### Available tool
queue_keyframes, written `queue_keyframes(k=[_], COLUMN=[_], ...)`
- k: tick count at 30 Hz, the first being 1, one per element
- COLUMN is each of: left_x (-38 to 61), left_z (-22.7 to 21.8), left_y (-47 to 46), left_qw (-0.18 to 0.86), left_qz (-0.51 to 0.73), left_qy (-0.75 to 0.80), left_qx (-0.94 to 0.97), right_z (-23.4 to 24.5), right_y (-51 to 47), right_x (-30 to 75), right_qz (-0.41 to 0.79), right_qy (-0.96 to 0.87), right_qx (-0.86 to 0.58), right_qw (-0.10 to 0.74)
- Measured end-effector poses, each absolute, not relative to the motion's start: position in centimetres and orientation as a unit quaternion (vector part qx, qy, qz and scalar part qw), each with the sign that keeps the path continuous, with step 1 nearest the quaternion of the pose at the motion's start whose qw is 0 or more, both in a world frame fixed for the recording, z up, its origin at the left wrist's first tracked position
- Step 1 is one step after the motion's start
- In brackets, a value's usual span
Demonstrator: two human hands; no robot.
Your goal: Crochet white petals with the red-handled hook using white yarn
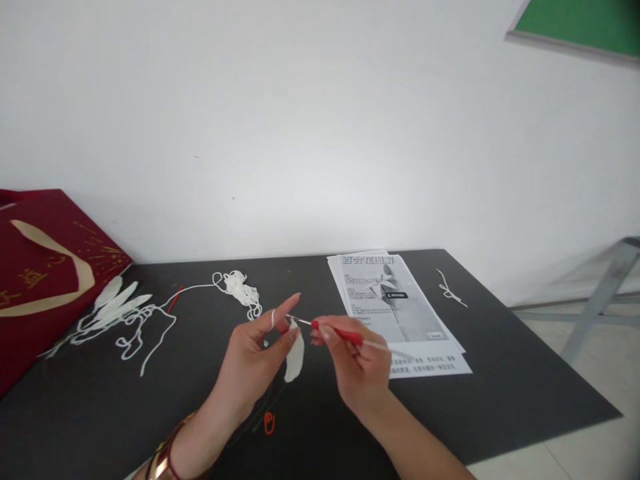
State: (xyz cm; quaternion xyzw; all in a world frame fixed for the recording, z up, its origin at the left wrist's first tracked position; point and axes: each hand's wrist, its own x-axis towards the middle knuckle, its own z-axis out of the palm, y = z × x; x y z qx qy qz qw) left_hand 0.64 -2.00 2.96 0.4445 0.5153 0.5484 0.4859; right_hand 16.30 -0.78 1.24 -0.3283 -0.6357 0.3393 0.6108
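My left hand [257, 360] pinches a white crocheted petal [295, 357] between thumb and fingers, with its index finger stretched out. White yarn loops around that index finger. In my right hand [360, 367] is a crochet hook [345, 333] with a red grip, held like a pen. The hook's metal tip meets the top of the petal at my left fingertips. The exact stitch there is too small to make out. Below the petal, an orange stitch marker [269, 423] lies on the table, near thin dark strands.
A loose bundle of white yarn [241, 291] lies behind my left hand on the black table [200, 413]. Several white petals [117, 300] with yarn tails rest beside a dark red bag [45, 267]. Printed sheets [400, 300] and a yarn scrap [450, 291] are right.
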Motion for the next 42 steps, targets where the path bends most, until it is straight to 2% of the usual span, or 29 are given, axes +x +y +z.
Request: queue_keyframes(k=[3, 6, 11, 20, 22, 25, 28, 30, 35, 42], left_x=[0.8, 0.9, 1.5, 2.8, 2.3, 1.0, -0.5, -1.3, -1.9, -2.1], left_z=[3.0, 3.5, 4.2, 4.7, 4.8, 4.8, 4.8, 4.8, 5.0, 5.0], left_y=[-2.2, -2.5, -3.0, -3.4, -3.1, -2.5, -1.9, -1.5, -0.8, -0.9], left_qw=[0.581, 0.658, 0.694, 0.719, 0.727, 0.716, 0.704, 0.705, 0.723, 0.735], left_qz=[0.58, 0.596, 0.626, 0.635, 0.619, 0.581, 0.531, 0.498, 0.455, 0.463], left_qy=[0.449, 0.368, 0.288, 0.231, 0.229, 0.267, 0.313, 0.329, 0.326, 0.288], left_qx=[0.353, 0.275, 0.209, 0.161, 0.191, 0.279, 0.353, 0.383, 0.404, 0.403], right_z=[0.6, 0.3, 0.2, 0.7, 1.0, 1.3, 1.6, 1.8, 2.4, 2.9], right_y=[-1.0, -0.8, -0.7, -1.4, -1.5, -1.4, -1.0, -0.7, -0.3, 0.0], right_x=[16.6, 16.8, 16.7, 17.0, 16.8, 16.2, 15.9, 16.0, 16.6, 17.3], right_qz=[0.117, 0.061, 0.151, 0.227, 0.29, 0.447, 0.574, 0.616, 0.637, 0.634], right_qy=[-0.787, -0.812, -0.745, -0.727, -0.681, -0.567, -0.459, -0.422, -0.396, -0.41], right_qx=[-0.219, -0.172, -0.199, -0.195, -0.218, -0.236, -0.228, -0.228, -0.222, -0.199], right_qw=[0.565, 0.555, 0.619, 0.619, 0.636, 0.65, 0.638, 0.625, 0.623, 0.625])
